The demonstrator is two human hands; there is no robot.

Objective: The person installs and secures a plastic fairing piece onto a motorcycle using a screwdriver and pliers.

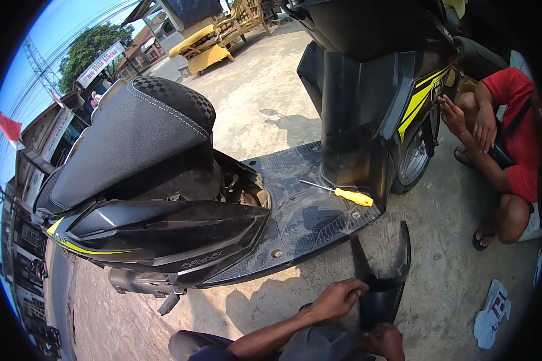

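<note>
A curved black plastic panel [382, 305], forked at its far end, is held upright-ish beside the scooter's footboard. My right hand [386, 340] is closed around its near end, at the lower edge of the view. My left hand [338, 299] has its fingers pinched together at the panel's left edge; whatever is between the fingertips is too small to tell. Above them stands a black scooter [180, 231] with yellow-green stripes. On its footboard [301, 219] lies a screwdriver [353, 197] with a yellow handle, its shaft pointing left.
At the right a person in a red shirt [519, 129] crouches by the front wheel [414, 159], hands near the front fairing. A crumpled white plastic bag [492, 314] lies on the concrete. Yellow upholstered furniture [208, 48] stands in the background, with roadside buildings and a red-and-white flag [9, 128] at left.
</note>
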